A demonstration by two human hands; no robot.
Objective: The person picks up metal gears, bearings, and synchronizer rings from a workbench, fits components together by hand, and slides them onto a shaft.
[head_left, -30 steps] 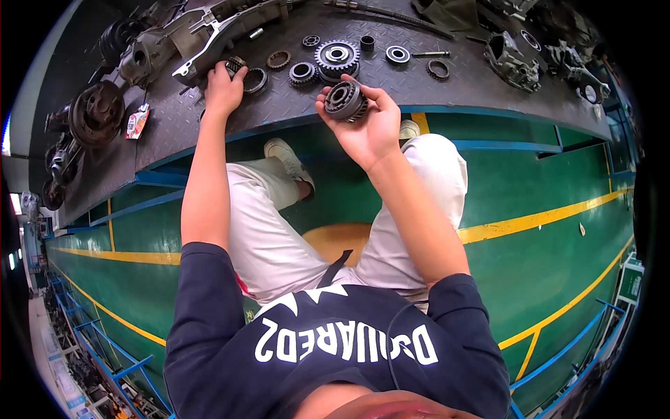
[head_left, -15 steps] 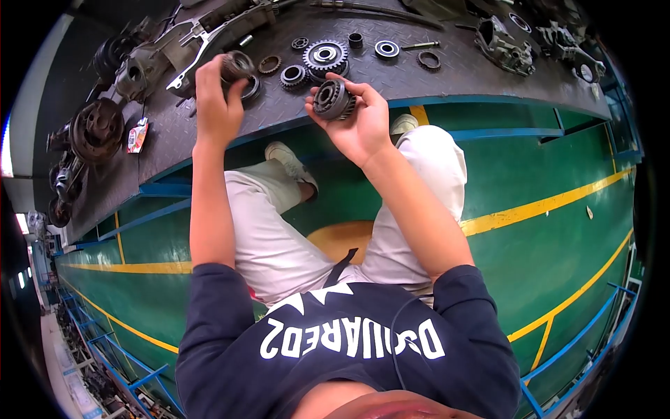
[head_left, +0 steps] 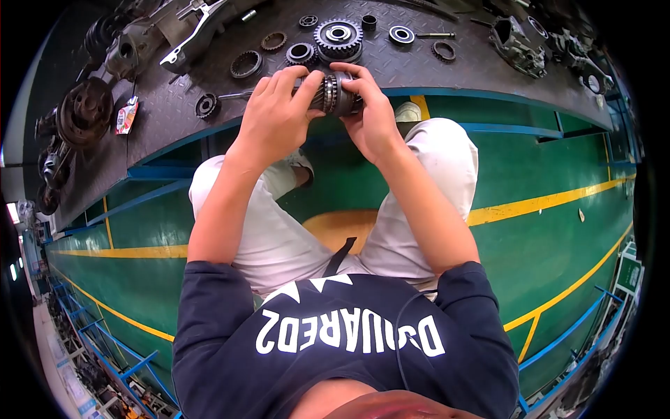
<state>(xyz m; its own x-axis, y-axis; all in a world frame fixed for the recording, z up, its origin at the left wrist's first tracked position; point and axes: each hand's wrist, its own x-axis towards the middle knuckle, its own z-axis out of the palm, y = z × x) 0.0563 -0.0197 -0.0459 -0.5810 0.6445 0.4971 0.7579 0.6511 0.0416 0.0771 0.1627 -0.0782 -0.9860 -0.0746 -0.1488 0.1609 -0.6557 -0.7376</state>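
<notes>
My left hand (head_left: 279, 115) and my right hand (head_left: 368, 115) meet just in front of the bench edge. Between them is a dark steel gear assembly (head_left: 342, 95), with toothed rings side by side. The left fingers wrap over a gear (head_left: 326, 91) at its left end, mostly hidden by the hand. The right fingers and thumb grip the other end. Whether the two parts are fully joined I cannot tell. Just beyond the hands lie a toothed ring (head_left: 246, 65), a small gear (head_left: 301, 53) and a large gear (head_left: 338, 36) stacked on another round part.
On the dark metal bench (head_left: 164, 133) lie a gear (head_left: 207, 106) by a thin rod, a bearing (head_left: 401, 35), a bolt-like pin (head_left: 436, 35) and a ring (head_left: 443, 51). Housings (head_left: 518, 45) stand right; a rusty drum (head_left: 85, 112) stands left.
My left hand has moved right and brought its gear against the assembly in my right hand. The toothed ring and a gear by a rod on the left now show uncovered.
</notes>
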